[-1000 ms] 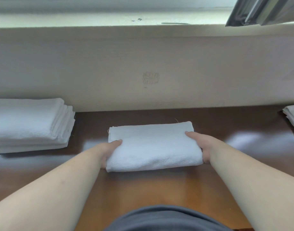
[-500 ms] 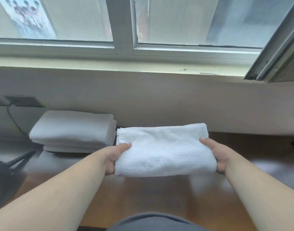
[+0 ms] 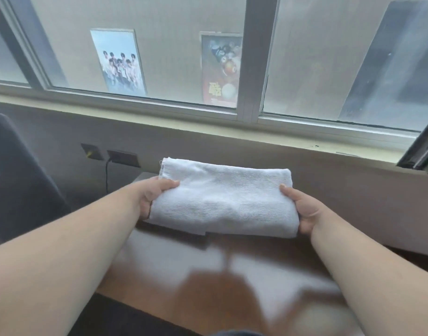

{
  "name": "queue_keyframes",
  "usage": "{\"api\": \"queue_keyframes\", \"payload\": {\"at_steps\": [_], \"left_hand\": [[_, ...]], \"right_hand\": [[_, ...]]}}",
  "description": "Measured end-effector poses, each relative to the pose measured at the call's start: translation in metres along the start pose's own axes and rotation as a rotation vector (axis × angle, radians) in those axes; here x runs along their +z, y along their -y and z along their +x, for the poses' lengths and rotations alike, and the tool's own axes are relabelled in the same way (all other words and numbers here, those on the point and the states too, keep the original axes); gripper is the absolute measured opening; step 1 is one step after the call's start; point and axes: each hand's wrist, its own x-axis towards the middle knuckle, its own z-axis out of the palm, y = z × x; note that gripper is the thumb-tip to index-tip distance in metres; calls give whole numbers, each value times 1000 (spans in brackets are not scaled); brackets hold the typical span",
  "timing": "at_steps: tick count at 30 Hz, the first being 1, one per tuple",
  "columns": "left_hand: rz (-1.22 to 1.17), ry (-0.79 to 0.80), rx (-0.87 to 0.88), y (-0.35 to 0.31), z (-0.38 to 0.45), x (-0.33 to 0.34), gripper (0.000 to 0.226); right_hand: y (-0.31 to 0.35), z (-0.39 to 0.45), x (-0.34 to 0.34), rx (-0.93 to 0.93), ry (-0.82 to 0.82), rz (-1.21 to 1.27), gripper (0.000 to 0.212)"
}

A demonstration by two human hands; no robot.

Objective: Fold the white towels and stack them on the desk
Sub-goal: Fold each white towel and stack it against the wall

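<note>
We see two posters (image 3: 119,63) behind the window (image 3: 246,69), wall sockets (image 3: 122,157) with a cord (image 3: 106,174) below the sill

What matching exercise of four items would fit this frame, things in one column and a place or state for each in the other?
Things:
1. folded white towel
2. left hand
3. wall socket
4. desk

Places or states:
A. brown and glossy, below the towel
B. grips the towel's left end, thumb on top
C. on the wall under the window sill, with a dark cable hanging from it
D. held up between both hands

The right hand grips the towel's other end.

Pairs: 1-D, 2-B, 3-C, 4-A
</note>
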Motion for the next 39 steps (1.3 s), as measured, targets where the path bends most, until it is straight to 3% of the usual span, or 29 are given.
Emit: {"api": "queue_keyframes", "payload": {"at_steps": [7, 10, 22, 30, 33, 39], "left_hand": [[-64, -104, 8, -25, -17, -63, 35], [-61, -133, 84, -31, -3, -90, 24], [119, -76, 147, -77, 136, -190, 19], [167, -7, 98, -88, 223, -201, 34], [187, 3, 68, -80, 247, -200, 42], [251, 11, -12, -55, 283, -201, 47]], "right_hand": [[15, 6, 71, 29, 46, -59, 46], [7, 22, 97, 24, -2, -54, 45], [-16, 131, 186, 0, -121, 47, 37], [-38, 193, 204, -37, -262, 154, 37], [-44, 209, 205, -3, -336, 148, 26], [-64, 238, 197, 38, -482, 62, 27]]}}
